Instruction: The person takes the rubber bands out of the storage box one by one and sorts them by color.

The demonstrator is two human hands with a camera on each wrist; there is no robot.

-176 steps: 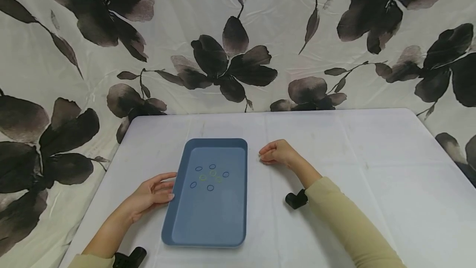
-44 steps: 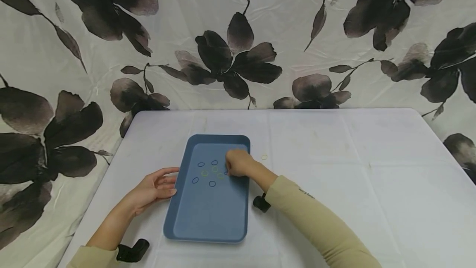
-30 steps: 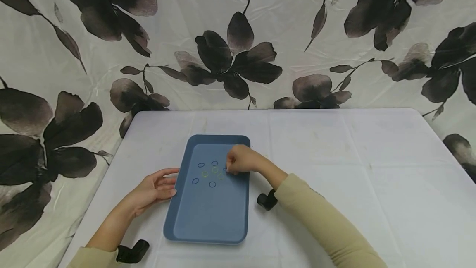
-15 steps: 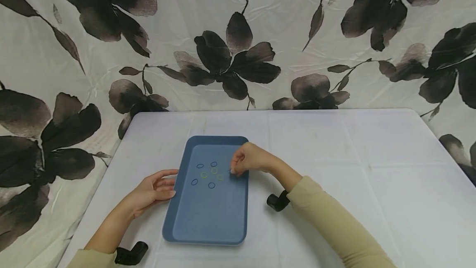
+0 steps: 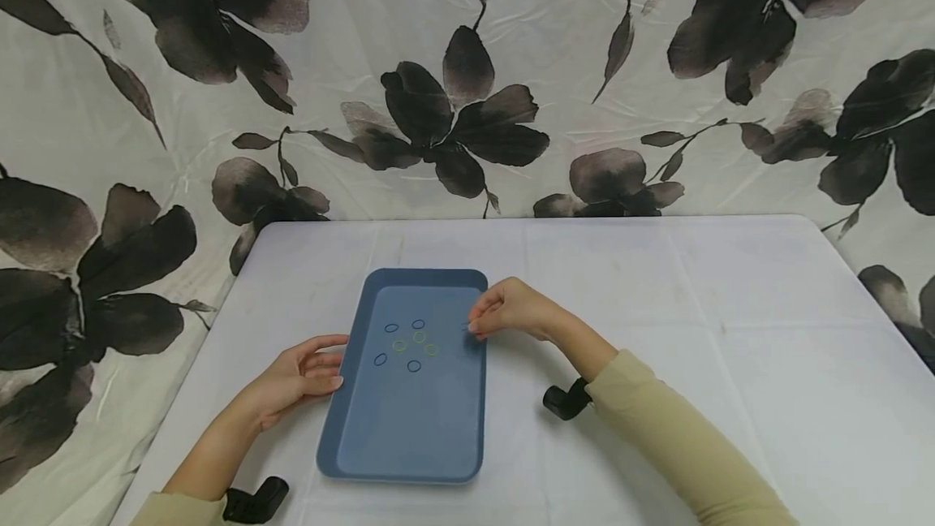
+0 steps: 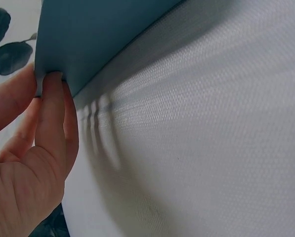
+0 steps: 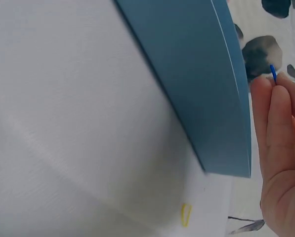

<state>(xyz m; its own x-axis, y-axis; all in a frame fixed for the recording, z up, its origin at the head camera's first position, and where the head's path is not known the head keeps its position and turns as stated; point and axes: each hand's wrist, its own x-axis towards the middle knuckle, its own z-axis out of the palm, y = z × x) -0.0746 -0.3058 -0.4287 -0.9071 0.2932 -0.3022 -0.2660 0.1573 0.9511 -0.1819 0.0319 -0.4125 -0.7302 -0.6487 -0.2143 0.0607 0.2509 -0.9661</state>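
My left hand (image 5: 307, 369) holds the left rim of a blue rectangular tray (image 5: 409, 437); in the left wrist view the fingers (image 6: 52, 113) press its outer wall and the thumb sits at the edge. Over the tray's right rim, my right hand (image 5: 511, 308) pinches a small blue rubber band (image 7: 273, 72) between thumb and fingertips. Several thin dark blue rubber bands (image 5: 414, 372) lie on the tray floor, spread around three yellow ones (image 5: 420, 342). Another yellow rubber band (image 7: 186, 206) lies on the table right of the tray, hidden behind my right hand in the head view.
A white cloth covers the table (image 5: 657, 282), which reaches well to the right of the tray. Behind it hangs a floral curtain (image 5: 555, 47). Black wrist-worn devices (image 5: 256, 502) sit at both forearms.
Since the earliest frame, a yellow band has come to lie on the table and one blue band has left the tray floor. My right hand draws back rightward, lifting that blue band; the left stays.
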